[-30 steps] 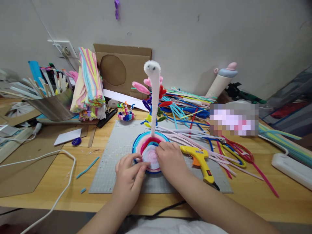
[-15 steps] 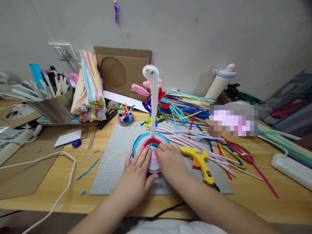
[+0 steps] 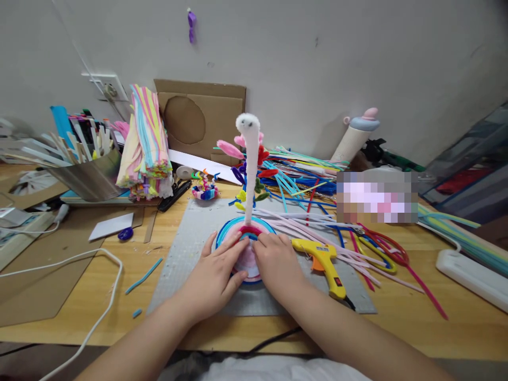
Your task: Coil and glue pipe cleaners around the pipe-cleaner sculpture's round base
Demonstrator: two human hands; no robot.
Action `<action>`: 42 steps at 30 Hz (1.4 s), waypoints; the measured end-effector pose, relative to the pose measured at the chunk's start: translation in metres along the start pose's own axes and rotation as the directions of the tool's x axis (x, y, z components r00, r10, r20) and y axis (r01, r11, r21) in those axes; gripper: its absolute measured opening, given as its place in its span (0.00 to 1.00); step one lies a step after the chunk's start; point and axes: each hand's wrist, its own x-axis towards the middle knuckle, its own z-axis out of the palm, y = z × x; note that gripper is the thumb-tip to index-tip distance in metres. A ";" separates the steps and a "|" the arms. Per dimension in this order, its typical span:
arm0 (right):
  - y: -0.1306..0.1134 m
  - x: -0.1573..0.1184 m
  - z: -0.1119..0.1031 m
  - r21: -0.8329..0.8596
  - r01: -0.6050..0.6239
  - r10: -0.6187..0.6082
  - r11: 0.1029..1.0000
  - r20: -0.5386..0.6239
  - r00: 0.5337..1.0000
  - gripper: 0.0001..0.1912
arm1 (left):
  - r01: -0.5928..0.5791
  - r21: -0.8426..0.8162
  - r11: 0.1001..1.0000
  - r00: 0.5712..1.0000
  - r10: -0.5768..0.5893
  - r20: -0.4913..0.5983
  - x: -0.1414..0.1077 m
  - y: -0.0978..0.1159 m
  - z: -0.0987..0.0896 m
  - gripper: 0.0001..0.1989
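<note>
A round base of coiled pipe cleaners (image 3: 228, 233), with blue, pink and white rings, lies on the grey cutting mat (image 3: 186, 233). A tall white fuzzy stem (image 3: 250, 174) with a rounded, dark-eyed top stands at its back edge. Across the base curves a crimson and blue pipe cleaner arc (image 3: 251, 231). My left hand (image 3: 216, 275) rests on the base, fingers stretched, tips touching the arc's left part. On the arc's right end, my right hand (image 3: 278, 262) has its fingers curled together; its fingertips are partly hidden. Colourful fuzzy petals (image 3: 268, 173) show behind the stem.
Right of my hands lies a yellow glue gun (image 3: 327, 264), near pink pipe cleaners (image 3: 317, 235) and scissors (image 3: 377, 256). A metal holder of sticks (image 3: 91, 174) and a pipe cleaner bundle (image 3: 146, 137) stand back left. A white cable (image 3: 115, 286) crosses the left side.
My left hand has shifted slightly left, and its thumb has drawn back from the right hand. The right hand stays at the arc. The view has moved slightly.
</note>
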 end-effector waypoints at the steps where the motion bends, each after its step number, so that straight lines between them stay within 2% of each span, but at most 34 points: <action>1: 0.000 0.000 0.000 0.000 0.001 -0.001 1.000 -0.001 1.000 0.09 | 0.003 -0.025 1.000 1.000 -0.003 -0.002 0.000 0.000 0.002 0.28; 7: 0.001 0.000 0.000 0.004 0.005 -0.005 1.000 0.007 1.000 0.08 | 0.122 -0.191 0.974 0.990 -0.134 -0.054 0.008 -0.005 0.007 0.18; 10: 0.000 0.000 0.001 0.002 0.004 -0.004 1.000 0.004 1.000 0.08 | 0.145 -0.295 0.945 0.985 -0.165 -0.043 0.011 -0.009 0.007 0.12; 13: -0.001 -0.001 0.002 -0.002 -0.004 0.004 1.000 -0.003 1.000 0.08 | 0.185 -0.511 0.839 0.971 -0.236 -0.035 0.012 -0.014 0.008 0.12; 15: -0.001 -0.001 0.002 -0.004 -0.005 0.005 1.000 -0.009 1.000 0.08 | 0.166 -0.668 0.726 0.949 -0.302 -0.092 0.010 -0.015 0.009 0.16; 17: -0.001 -0.001 0.002 -0.006 -0.005 0.005 1.000 -0.014 1.000 0.08 | 0.123 -0.711 0.692 0.928 -0.335 -0.165 0.008 -0.015 0.009 0.20; 19: 0.000 0.000 0.002 -0.006 -0.004 0.004 1.000 -0.018 1.000 0.08 | 0.136 -0.600 0.789 0.938 -0.296 -0.177 0.004 -0.011 0.008 0.23; 22: 0.000 0.000 0.001 -0.003 -0.001 0.001 1.000 -0.018 1.000 0.08 | 0.152 -0.253 0.955 0.979 -0.180 -0.093 -0.006 -0.004 0.009 0.23; 24: 0.000 0.000 0.001 -0.001 0.000 0.000 1.000 -0.015 1.000 0.08 | 0.118 -0.085 0.989 0.991 -0.123 -0.054 -0.013 0.001 0.012 0.23; 27: -0.001 0.000 0.002 0.002 -0.001 0.001 1.000 -0.011 1.000 0.08 | 0.087 0.040 0.995 0.995 -0.085 -0.045 -0.022 0.006 0.019 0.27; 30: -0.001 0.000 0.001 0.004 0.002 -0.002 1.000 0.000 1.000 0.08 | 0.091 0.079 0.993 0.994 -0.086 -0.060 -0.025 0.009 0.023 0.28; 34: -0.001 0.000 -0.001 0.004 0.009 -0.009 1.000 0.020 1.000 0.08 | 0.110 0.062 0.992 0.991 -0.105 -0.084 -0.020 0.011 0.020 0.25; 39: -0.002 0.000 -0.001 -0.011 0.004 -0.004 1.000 -0.001 1.000 0.08 | 0.107 -0.029 0.994 0.992 -0.108 -0.063 -0.014 0.009 0.011 0.22; 42: -0.002 -0.001 0.001 -0.008 0.004 -0.004 1.000 -0.013 1.000 0.08 | 0.162 -0.103 0.981 0.981 -0.172 -0.093 -0.017 0.008 0.008 0.22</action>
